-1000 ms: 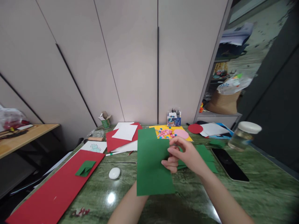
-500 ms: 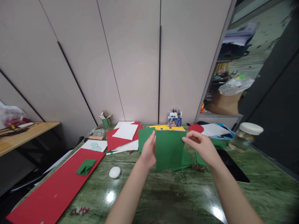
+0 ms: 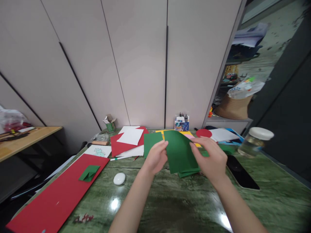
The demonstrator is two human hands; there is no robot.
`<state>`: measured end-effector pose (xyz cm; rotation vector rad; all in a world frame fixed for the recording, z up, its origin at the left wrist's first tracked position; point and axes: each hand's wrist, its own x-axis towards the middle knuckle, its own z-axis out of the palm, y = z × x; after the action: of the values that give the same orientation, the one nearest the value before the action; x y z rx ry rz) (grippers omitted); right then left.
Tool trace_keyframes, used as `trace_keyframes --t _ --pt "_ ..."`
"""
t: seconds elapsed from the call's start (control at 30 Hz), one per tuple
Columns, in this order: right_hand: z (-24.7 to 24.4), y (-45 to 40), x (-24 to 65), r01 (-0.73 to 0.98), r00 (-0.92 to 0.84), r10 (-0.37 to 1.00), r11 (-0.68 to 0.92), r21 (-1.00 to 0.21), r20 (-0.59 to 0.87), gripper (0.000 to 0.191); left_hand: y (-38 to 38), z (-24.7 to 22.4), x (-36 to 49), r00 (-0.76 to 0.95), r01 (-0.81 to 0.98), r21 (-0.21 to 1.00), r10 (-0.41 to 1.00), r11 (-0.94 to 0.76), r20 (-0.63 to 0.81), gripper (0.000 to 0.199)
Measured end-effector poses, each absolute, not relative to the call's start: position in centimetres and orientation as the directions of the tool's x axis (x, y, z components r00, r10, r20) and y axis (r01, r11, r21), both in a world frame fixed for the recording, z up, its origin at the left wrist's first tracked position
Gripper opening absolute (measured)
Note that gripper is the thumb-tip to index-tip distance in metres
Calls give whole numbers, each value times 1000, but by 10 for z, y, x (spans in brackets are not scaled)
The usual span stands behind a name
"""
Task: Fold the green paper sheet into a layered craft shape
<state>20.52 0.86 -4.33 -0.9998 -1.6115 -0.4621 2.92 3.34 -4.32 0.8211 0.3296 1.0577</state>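
Observation:
A sheet of green paper (image 3: 181,152) is held up over the table between my two hands, its top edge curving down toward the right. My left hand (image 3: 157,157) pinches its left edge. Thumb and fingers of my right hand (image 3: 210,157) close on its right edge. Behind my left hand lies another green sheet (image 3: 151,142), and more green paper (image 3: 188,173) shows just under the held sheet. A small folded green piece (image 3: 89,173) rests on the long red board (image 3: 60,197) at the left.
Around are a white oval object (image 3: 119,178), a black phone (image 3: 243,173), a lidded jar (image 3: 254,144), a pen box (image 3: 181,124), white papers (image 3: 131,137) on red paper, a small green box (image 3: 110,125) and a red disc (image 3: 203,133).
The held green sheet has gone from nearly flat to curved, its right side bending. My right hand has turned and moved slightly lower; my left hand now grips the edge with its thumb across.

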Motion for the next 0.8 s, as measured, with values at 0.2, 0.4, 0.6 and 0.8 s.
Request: trace_keyframes --t 0.2,0.4,0.6,0.8 --pt "-43 11 206 647 -325 320 762 -38 890 28 33 -42 27 473 -666 695 874 272 112 16" --pt "-45 12 203 590 -524 266 798 120 809 27 33 -39 22 470 -692 657 877 300 95 25" --pt "-49 13 195 564 -577 268 814 139 772 25 29 -31 21 482 -693 660 867 290 124 32" --pt "-52 12 192 573 -599 276 803 162 752 23 26 -29 24 393 -667 718 913 200 110 26"
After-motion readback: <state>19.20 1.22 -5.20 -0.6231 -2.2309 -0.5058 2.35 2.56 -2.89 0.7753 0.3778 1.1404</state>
